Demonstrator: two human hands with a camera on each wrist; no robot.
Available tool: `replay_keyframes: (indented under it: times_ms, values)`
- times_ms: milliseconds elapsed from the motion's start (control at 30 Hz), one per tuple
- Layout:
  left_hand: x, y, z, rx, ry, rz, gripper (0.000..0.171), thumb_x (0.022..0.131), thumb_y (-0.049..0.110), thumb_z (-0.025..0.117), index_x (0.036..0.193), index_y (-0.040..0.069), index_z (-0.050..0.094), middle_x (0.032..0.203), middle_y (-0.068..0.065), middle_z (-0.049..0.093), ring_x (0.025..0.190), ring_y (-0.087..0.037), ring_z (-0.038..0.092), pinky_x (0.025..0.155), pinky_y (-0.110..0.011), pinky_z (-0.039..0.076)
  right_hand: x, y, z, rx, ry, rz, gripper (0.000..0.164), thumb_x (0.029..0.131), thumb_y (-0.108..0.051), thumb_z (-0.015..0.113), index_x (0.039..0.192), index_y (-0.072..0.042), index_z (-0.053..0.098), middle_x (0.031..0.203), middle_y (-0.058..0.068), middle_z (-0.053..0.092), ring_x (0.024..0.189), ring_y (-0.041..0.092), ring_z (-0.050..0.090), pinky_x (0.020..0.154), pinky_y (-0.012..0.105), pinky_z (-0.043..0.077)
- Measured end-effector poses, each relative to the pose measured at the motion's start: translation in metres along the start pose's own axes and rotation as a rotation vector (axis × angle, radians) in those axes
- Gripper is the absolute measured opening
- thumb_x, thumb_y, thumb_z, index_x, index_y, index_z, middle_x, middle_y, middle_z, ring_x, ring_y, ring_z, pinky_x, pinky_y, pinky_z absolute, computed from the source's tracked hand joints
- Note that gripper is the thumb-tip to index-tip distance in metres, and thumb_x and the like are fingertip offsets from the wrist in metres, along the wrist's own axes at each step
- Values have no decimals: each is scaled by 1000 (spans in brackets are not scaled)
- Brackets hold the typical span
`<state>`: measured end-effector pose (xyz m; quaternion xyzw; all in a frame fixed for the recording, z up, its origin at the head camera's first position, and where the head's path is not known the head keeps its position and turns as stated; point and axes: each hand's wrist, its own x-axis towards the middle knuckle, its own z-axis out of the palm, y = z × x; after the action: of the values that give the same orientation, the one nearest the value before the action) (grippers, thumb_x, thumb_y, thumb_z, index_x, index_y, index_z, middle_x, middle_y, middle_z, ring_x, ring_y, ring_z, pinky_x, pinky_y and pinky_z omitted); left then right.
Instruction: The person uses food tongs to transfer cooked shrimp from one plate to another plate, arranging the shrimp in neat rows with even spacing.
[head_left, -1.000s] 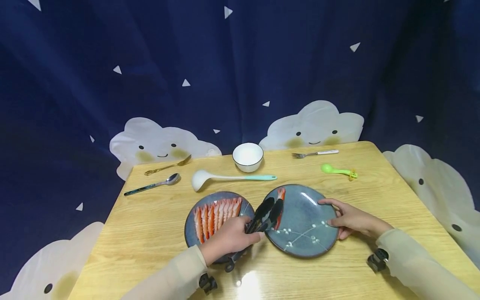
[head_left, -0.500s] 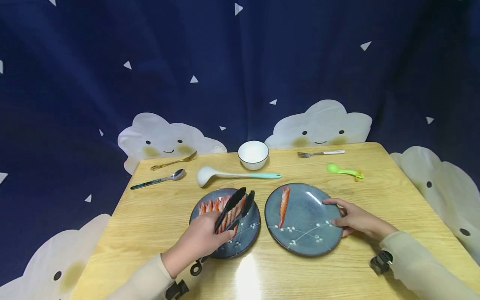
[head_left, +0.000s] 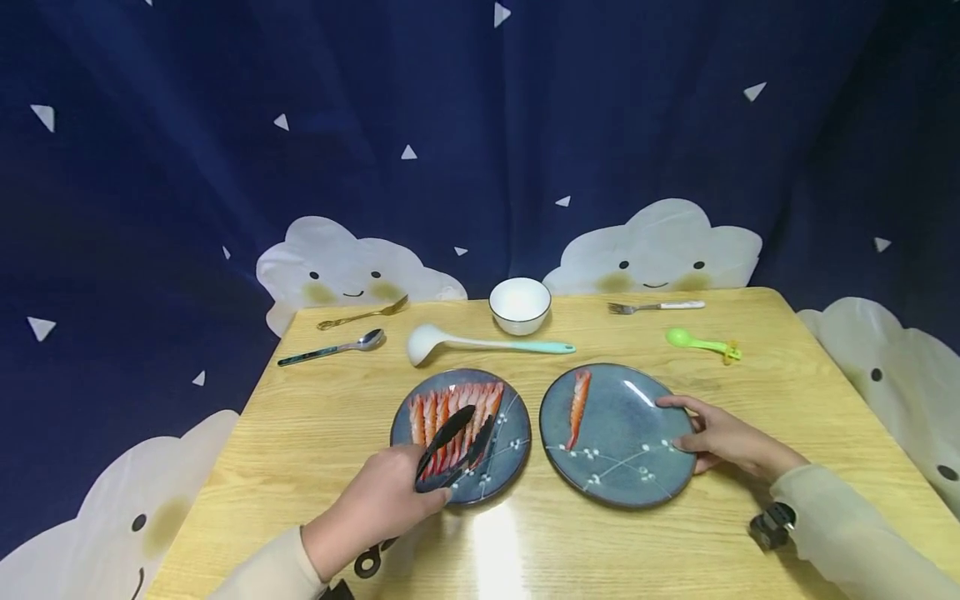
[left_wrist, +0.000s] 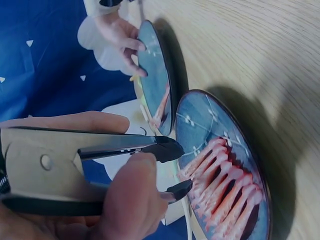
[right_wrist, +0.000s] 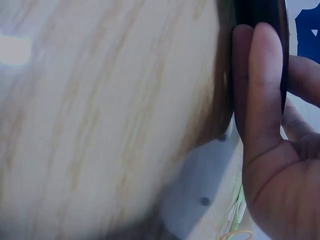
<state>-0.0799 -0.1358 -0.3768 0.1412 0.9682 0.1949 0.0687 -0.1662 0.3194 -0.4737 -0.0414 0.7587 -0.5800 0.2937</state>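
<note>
My left hand grips a pair of black-tipped tongs, whose arms are spread apart. Their tips overlap the right part of a row of several red-and-white shrimp on the left blue-grey plate in the head view. In the left wrist view nothing shows between the tips. A single shrimp lies near the left side of the right plate. My right hand pinches that plate's right rim, some fingers above it and others underneath, as the right wrist view also shows.
Behind the plates lies a white ladle with a mint handle. A white bowl, a gold fork, a spoon, a white-handled fork and a green spoon line the back. A dark blue curtain hangs beyond.
My left hand has drawn the tongs from the right plate back left over the row of shrimp. One shrimp now lies released on the right plate. My right hand keeps its hold.
</note>
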Motion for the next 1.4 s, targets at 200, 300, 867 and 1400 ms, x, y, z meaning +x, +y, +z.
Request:
replay_keyframes:
  times_ms: [200, 300, 867, 1400]
  values:
    - [5, 4, 5, 3, -65, -11, 62, 69, 46, 66, 100, -7, 56, 90, -15, 59, 82, -27, 56, 69, -40, 45, 0, 5, 3, 32, -13, 0, 68, 81, -4, 59, 136, -14, 21, 100, 25, 44, 77, 32, 59, 60, 47, 47]
    - [7, 8, 3, -3, -92, -18, 66, 70, 46, 65, 103, -10, 55, 96, -20, 59, 88, -32, 55, 73, -42, 44, 0, 7, 3, 42, -14, -2, 68, 81, -4, 59, 136, -14, 21, 100, 25, 44, 76, 32, 59, 60, 47, 47]
    - [17, 23, -4, 32, -179, 7, 44, 72, 39, 66, 87, -2, 56, 74, -6, 55, 67, -19, 52, 58, -34, 42, -1, 6, 4, 128, -54, -13, 67, 81, -1, 57, 135, -15, 20, 102, 24, 48, 79, 36, 59, 62, 49, 46]
    - [30, 35, -4, -135, -132, 54, 37, 77, 43, 60, 86, 8, 56, 66, 1, 49, 55, -11, 42, 49, -28, 35, 2, 3, -2, 128, -31, 19, 68, 80, -2, 59, 135, -18, 21, 103, 26, 41, 77, 35, 59, 62, 48, 46]
